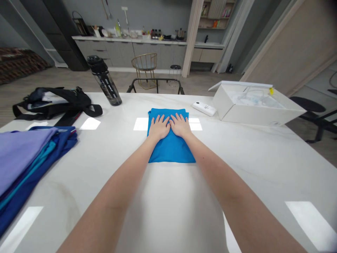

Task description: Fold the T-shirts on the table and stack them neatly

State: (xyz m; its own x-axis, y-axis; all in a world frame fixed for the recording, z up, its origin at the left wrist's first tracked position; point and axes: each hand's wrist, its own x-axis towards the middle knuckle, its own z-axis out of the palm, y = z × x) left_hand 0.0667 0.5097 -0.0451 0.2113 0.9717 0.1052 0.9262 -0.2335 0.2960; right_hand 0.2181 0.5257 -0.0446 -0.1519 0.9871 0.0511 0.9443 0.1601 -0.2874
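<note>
A blue cloth [172,149], folded into a compact, roughly rectangular shape, lies flat on the white table [105,158]. My left hand [159,127] rests palm down on its upper left part, fingers spread. Beside it, my right hand [180,125] presses on the upper right part, with its fingers apart too. The thumbs and index fingers of both hands nearly meet near the middle. Neither hand grips the fabric.
Folded clothes [23,147] in lilac, teal and navy are stacked at the left edge. Behind them are a black bag [58,100] and a dark bottle [106,84]. A white device [204,108] and an open white box [250,103] stand at the back right.
</note>
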